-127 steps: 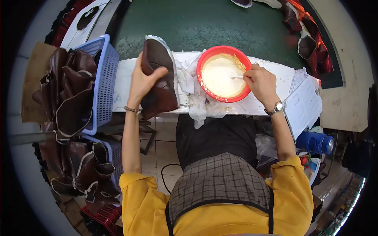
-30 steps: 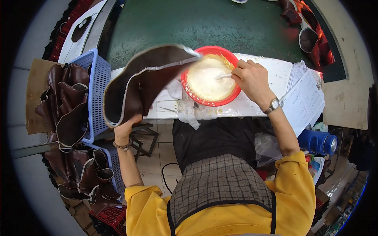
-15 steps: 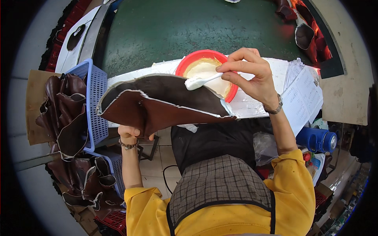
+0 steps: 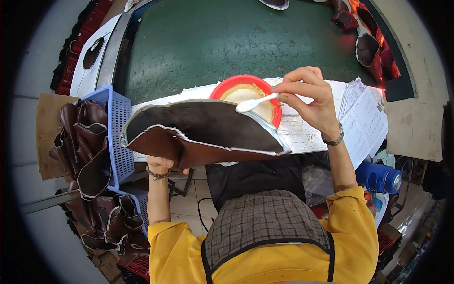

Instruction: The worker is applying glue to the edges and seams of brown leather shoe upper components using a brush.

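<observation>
My left hand [image 4: 161, 164] is closed on the underside of a brown leather shoe upper [image 4: 198, 149], whose wide opening and dark lining face up. White paste lines part of its rim, thickest along the far right edge. Between the thumb and fingers of my right hand [image 4: 309, 94] is a small white spoon-shaped applicator [image 4: 255, 103]; its broad end touches the upper's far rim, right of the middle. Just behind the upper stands a red bowl [image 4: 226, 85] of cream-coloured paste, partly hidden by the upper and the applicator.
A blue basket [image 4: 122, 137] of brown leather uppers is at left, with more uppers [image 4: 106, 222] below it. The green belt [image 4: 227, 42] lies beyond the white-covered table edge. Papers [image 4: 362, 123] and a blue flask [image 4: 378, 177] are at right.
The applicator has moved right along the upper's far rim, and white paste now shows on the far right edge. My left hand still holds the upper. Pieces on the belt have shifted toward me.
</observation>
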Available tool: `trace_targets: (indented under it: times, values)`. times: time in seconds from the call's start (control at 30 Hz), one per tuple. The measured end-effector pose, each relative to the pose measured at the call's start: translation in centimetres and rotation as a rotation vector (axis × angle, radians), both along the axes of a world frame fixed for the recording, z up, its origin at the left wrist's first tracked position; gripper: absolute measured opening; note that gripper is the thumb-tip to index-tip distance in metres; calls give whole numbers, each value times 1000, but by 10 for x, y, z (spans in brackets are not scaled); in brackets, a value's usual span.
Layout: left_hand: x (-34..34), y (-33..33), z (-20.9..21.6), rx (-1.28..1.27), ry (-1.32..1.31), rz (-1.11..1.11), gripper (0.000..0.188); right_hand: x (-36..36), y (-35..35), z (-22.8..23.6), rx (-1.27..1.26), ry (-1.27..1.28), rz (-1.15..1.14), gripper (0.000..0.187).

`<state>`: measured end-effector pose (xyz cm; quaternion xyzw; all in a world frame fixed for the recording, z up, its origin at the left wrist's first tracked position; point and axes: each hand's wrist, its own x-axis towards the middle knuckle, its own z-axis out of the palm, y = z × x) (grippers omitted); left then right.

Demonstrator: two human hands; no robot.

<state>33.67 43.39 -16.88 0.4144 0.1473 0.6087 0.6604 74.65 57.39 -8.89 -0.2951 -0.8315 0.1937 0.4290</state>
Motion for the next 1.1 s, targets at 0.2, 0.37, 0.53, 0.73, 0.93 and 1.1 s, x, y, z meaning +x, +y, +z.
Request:
trace_targets:
  times: [0.2,0.37,0.53,0.73,0.93,1.1]
  values:
    - [15,-17,3,-91,-32,-56,107,-24,9,17,61,-19,111,18]
    - [9,-31,-5,-232,34,-173,107,-48,2,24,65,-38,173,17]
    - [13,-39,0,-320,25,-195,102,-68,3,34,46,-101,245,16]
    - [10,-42,12,-498,-17,-320,90,-89,19,47,129,-176,305,18]
    - [11,-43,20,-519,-65,-332,86,-96,29,46,184,-205,342,13]
    - [26,-33,23,-617,3,-531,84,-107,29,45,190,-244,391,15]
